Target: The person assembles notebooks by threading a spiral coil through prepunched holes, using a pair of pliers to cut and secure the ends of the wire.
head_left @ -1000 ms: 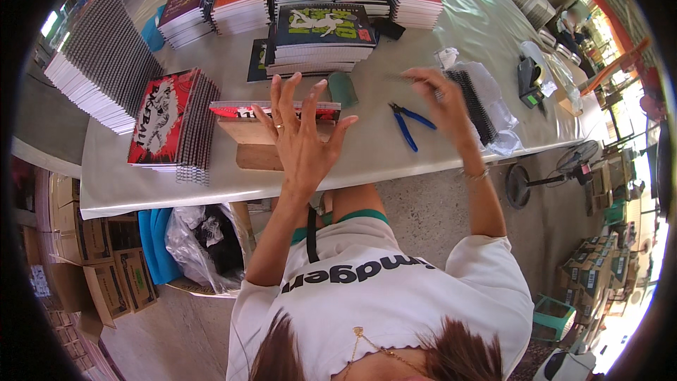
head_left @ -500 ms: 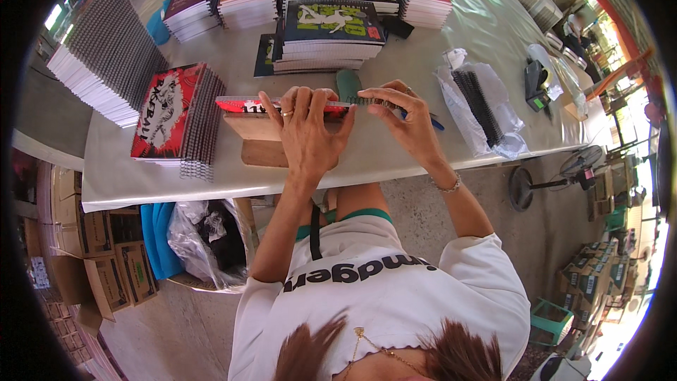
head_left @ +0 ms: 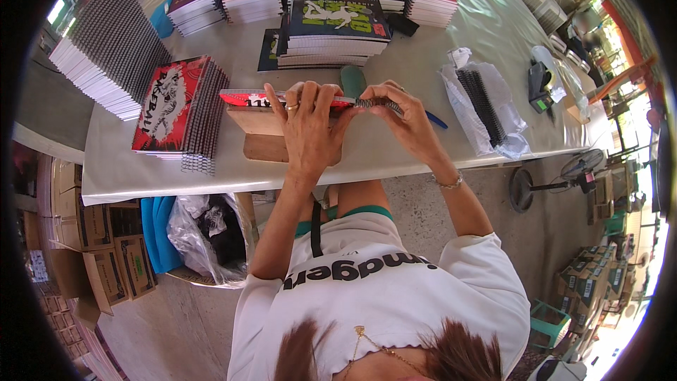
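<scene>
A red-covered notebook stands edge-up against a wooden block near the table's front edge. My left hand grips it, fingers over its top edge and thumb toward its right end. My right hand pinches a dark spiral binding coil, whose left end meets the notebook's right end. How far the coil runs into the holes is too small to tell. Just behind the coil lies a green object, and a blue pen-like tool rests to the right of my right hand.
Left of the block lies a stack of red spiral notebooks, beside a tall spiral-bound stack. More notebook stacks stand at the back. To the right are a plastic bag of black coils and a tape dispenser. A fan stands beyond the table.
My right hand has shifted slightly, its fingers now closer to the notebook's end, and the coil tilts a little more. My left hand keeps its hold. The whole view has shifted slightly.
</scene>
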Available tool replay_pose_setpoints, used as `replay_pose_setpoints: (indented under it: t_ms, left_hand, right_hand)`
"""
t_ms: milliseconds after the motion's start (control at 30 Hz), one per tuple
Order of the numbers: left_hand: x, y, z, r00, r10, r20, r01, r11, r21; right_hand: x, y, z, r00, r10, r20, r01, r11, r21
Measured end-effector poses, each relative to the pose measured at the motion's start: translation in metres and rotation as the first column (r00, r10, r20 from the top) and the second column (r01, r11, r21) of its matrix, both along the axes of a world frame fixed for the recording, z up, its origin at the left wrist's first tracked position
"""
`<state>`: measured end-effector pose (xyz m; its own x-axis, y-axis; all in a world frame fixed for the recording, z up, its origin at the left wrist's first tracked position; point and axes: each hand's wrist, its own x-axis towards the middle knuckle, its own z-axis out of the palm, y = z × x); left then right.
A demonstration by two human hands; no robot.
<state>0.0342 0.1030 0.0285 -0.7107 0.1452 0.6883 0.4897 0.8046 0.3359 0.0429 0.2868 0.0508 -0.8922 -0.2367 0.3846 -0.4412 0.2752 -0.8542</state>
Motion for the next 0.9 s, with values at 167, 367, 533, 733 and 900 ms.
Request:
replay_pose_setpoints:
  t_ms: [167,367,533,733,900]
  left_hand:
    - [0.003,-0.002,0.007,1.0,-0.015,0.021,0.016,0.999,-0.041]
    - [-0.006,-0.02,0.005,0.941,-0.34,-0.006,0.337,0.935,-0.111]
    - [-0.01,-0.024,0.006,0.924,-0.383,-0.015,0.377,0.915,-0.142]
    - [-0.008,-0.026,0.006,0.915,-0.399,-0.065,0.392,0.914,-0.104]
    - [-0.008,-0.025,0.007,0.9,-0.435,-0.019,0.435,0.9,-0.039]
  right_hand:
    - [0.009,-0.005,0.008,0.98,-0.086,-0.18,0.13,0.959,0.253]
    - [-0.008,0.013,0.009,0.953,0.143,0.266,-0.181,0.976,0.122]
    - [-0.075,0.035,-0.007,0.975,0.143,0.167,-0.199,0.899,0.391]
    - [-0.104,0.018,-0.049,0.983,0.162,0.092,-0.18,0.7,0.691]
    - [-0.118,0.034,-0.052,0.939,0.281,0.199,-0.339,0.654,0.677]
